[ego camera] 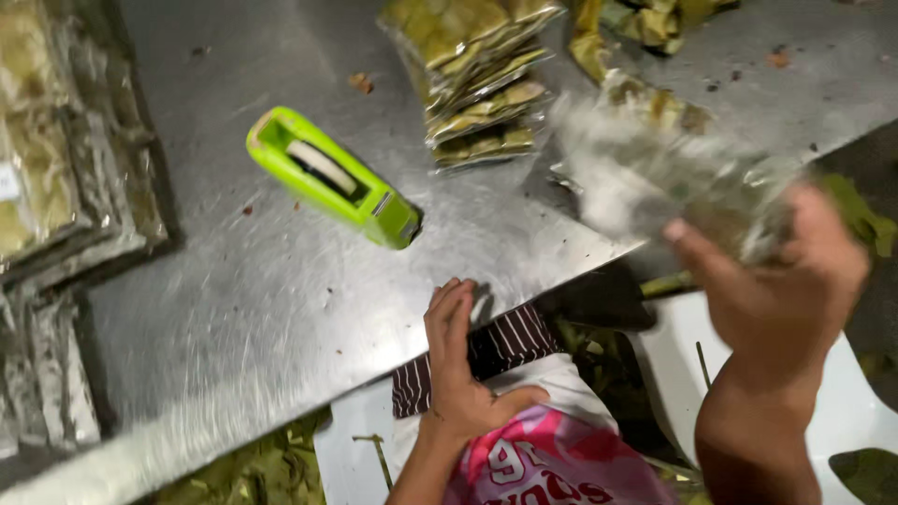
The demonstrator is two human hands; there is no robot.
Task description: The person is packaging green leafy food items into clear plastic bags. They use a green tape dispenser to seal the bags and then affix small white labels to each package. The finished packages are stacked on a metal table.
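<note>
we see our right hand [781, 271] at the right of the frame, clenched around the lower end of a clear plastic packet [655, 164] filled with greenish-yellow leafy pieces. the packet is blurred, held above the edge of the steel bench [234, 309]; its long axis runs on a diagonal, from our hand at the lower right up toward the upper middle of the frame, where its free end points. our left hand [458, 365] is at the lower centre, released, fingers straight and together, the fingertips resting against the bench's near edge beside a dark striped cloth [510, 341]. a lime-green tape dispenser [327, 176] lies on the bench in the upper left middle, its long axis also diagonal. a stack of filled packets [477, 89] sits at the top centre, near the held packet's free end. more packets [56, 168] line the left edge.
</note>
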